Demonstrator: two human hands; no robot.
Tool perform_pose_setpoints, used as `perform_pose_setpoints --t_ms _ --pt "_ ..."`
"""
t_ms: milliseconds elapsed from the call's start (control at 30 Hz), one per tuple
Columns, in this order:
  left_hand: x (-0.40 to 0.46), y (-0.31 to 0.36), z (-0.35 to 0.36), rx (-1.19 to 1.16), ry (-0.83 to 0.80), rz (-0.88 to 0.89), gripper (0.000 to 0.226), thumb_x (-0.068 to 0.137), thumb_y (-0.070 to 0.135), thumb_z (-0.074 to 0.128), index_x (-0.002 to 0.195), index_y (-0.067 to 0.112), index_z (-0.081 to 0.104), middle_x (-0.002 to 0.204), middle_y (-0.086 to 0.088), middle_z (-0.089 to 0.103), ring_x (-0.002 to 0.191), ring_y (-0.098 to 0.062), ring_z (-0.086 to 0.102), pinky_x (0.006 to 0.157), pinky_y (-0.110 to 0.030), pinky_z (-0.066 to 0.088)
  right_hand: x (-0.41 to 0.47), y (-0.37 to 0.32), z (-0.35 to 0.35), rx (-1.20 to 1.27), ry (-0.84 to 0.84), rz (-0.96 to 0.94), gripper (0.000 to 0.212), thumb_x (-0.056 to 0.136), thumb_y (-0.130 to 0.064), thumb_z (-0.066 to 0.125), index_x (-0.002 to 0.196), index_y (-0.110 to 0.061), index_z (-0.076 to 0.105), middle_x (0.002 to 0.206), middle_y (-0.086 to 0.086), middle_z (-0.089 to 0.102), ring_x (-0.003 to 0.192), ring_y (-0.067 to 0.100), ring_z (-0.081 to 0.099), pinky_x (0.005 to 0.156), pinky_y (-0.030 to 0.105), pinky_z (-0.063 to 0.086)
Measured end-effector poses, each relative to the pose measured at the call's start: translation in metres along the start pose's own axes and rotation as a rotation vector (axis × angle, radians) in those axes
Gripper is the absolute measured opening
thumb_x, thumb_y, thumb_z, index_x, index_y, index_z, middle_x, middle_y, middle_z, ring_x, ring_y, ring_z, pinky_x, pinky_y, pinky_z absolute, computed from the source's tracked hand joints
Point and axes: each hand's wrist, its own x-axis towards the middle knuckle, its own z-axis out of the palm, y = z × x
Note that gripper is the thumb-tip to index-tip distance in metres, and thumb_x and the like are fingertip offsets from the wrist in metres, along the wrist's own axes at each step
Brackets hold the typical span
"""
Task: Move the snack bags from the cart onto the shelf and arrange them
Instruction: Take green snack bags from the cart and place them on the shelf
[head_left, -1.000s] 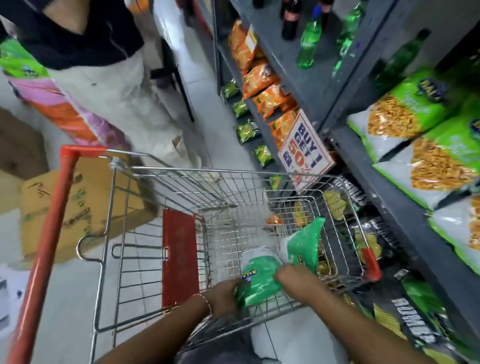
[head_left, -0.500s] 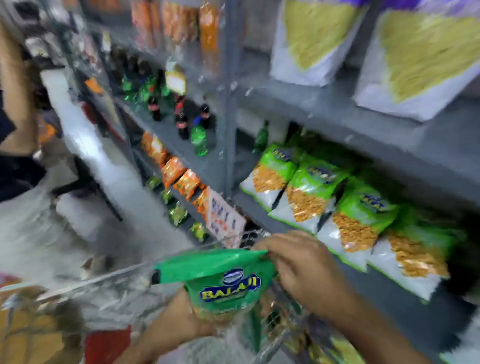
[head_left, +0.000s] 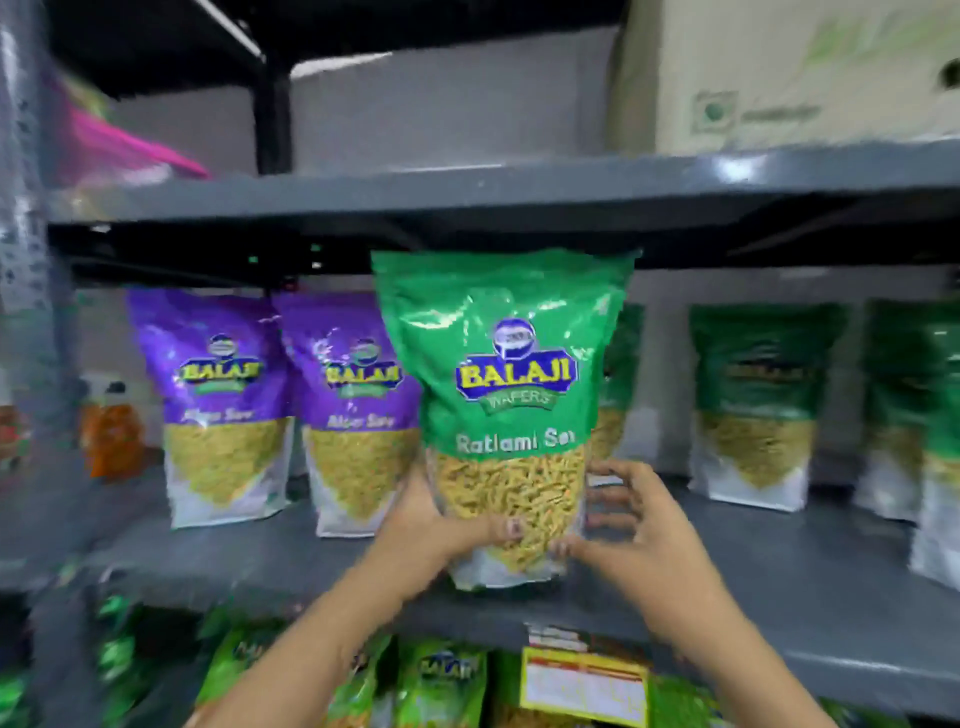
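Even, fairly bright indoor light; glare on the green bag (head_left: 506, 332) and on the upper shelf (head_left: 737, 169) at 2 o'clock. Motion blur smears the edges, worst at 9 and 3 o'clock.

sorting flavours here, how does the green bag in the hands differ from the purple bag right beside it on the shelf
The green bag reads Ratlami Sev; the purple bag reads Aloo Sev. The green bag is gripped low down by the left hand and right hand near the shelf front; the purple bag stands free, further back. Its contents look paler than the green bag's. Both are upright Balaji pouches with clear windows.
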Motion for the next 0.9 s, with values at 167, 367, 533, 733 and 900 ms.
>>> perform_pose_setpoints --t_ms 167,367,533,733,900 --pt "0.060 -0.054 0.025 0.096 -0.135 -0.088 0.086 0.053 0.016 0.093 0.126 0.013 0.050 0.124 -0.005 0.070 0.112 -0.016 0.067 0.099 -0.040 0.052 0.045 0.042 -0.017 -0.140 0.049 0.079 0.059 0.066 0.004 0.080 0.093 -0.031 0.041 0.092 0.002 0.055 0.067 0.015 0.060 0.070 0.036 0.056" --pt "0.096 -0.064 0.019 0.159 -0.253 -0.193 0.072 0.069 -0.006 0.078 0.129 0.017 0.045 0.109 0.014 0.072 0.097 0.004 0.068 0.082 -0.015 0.055 0.069 0.054 -0.001 -0.312 0.086 0.120 0.061 0.065 -0.005 0.081 0.107 -0.021 0.040 0.099 -0.002 0.050 0.082 0.017 0.055 0.055 0.005 0.038" --pt "0.083 -0.050 0.016 0.308 -0.245 -0.199 0.076 0.072 0.010 0.082 0.136 0.015 0.042 0.139 -0.003 0.056 0.119 -0.010 0.057 0.099 -0.023 0.044 0.058 0.048 0.005 -0.353 0.054 0.146 0.068 0.068 -0.011 0.081 0.123 -0.014 0.041 0.118 0.010 0.054 0.100 0.024 0.058 0.081 0.028 0.052" --pt "-0.030 -0.025 -0.007 0.337 0.030 0.071 0.066 0.081 0.009 0.073 0.135 0.037 0.047 0.142 0.012 0.051 0.131 0.007 0.043 0.109 -0.014 0.032 -0.020 -0.002 0.034 -0.190 0.061 -0.222 0.040 0.079 -0.009 0.073 0.107 -0.032 0.055 0.108 -0.006 0.063 0.100 0.007 0.063 0.089 0.024 0.053" --pt "-0.252 -0.114 -0.063 0.357 0.351 -0.366 0.039 0.088 0.001 0.062 0.123 0.021 0.062 0.125 0.013 0.063 0.121 0.000 0.058 0.101 -0.013 0.043 -0.127 0.031 0.141 -0.034 -0.745 -0.105 0.024 0.082 -0.012 0.071 0.096 -0.030 0.062 0.086 -0.009 0.068 0.080 0.006 0.068 0.074 0.016 0.054"
